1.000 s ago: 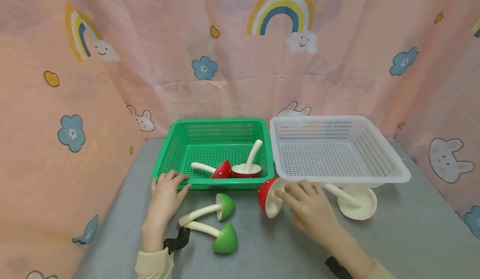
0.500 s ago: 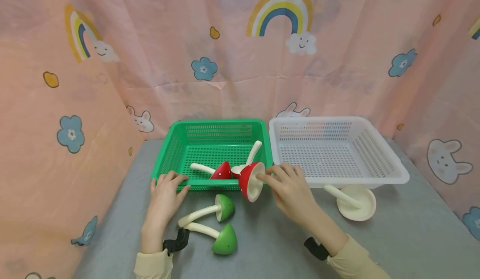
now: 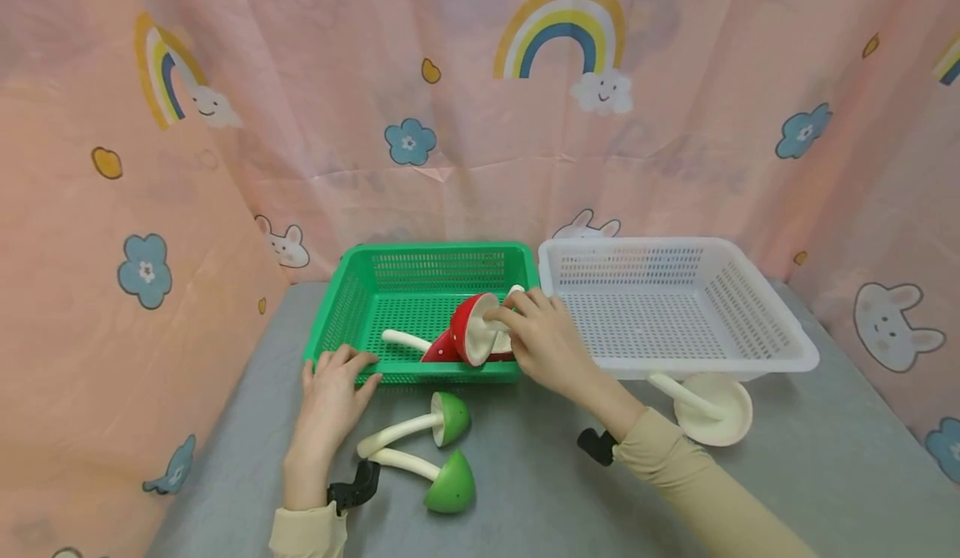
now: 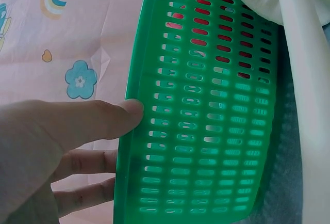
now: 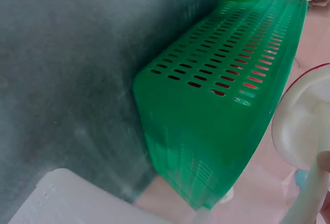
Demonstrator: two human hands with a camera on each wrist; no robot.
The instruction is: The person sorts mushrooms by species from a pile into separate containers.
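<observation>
My right hand (image 3: pixel 551 346) pinches the white stem of a toy mushroom (image 3: pixel 467 329) with a white-dotted red cap, held over the front right part of the green basket (image 3: pixel 405 369). Its hollow pale underside (image 5: pixel 299 126) shows in the right wrist view. Two more red mushrooms lie in the basket: one (image 3: pixel 440 350) has its stem to the left, the other is mostly hidden behind the held one. At the basket's front left, my left hand (image 3: pixel 330 400) grips the rim, thumb (image 4: pixel 129 114) outside and fingers over the inner side.
Two green-capped mushrooms, one (image 3: pixel 452 419) behind the other (image 3: pixel 452 485), lie on the grey table before the green basket. A white basket (image 3: pixel 798 350) stands right beside it. In front of that lies a pale mushroom (image 3: pixel 716 412). Pink printed cloth (image 3: pixel 480 183) hangs behind.
My right hand has carried the red mushroom left and away from me, from in front of the baskets to over the green basket. The left hand has stayed on the rim.
</observation>
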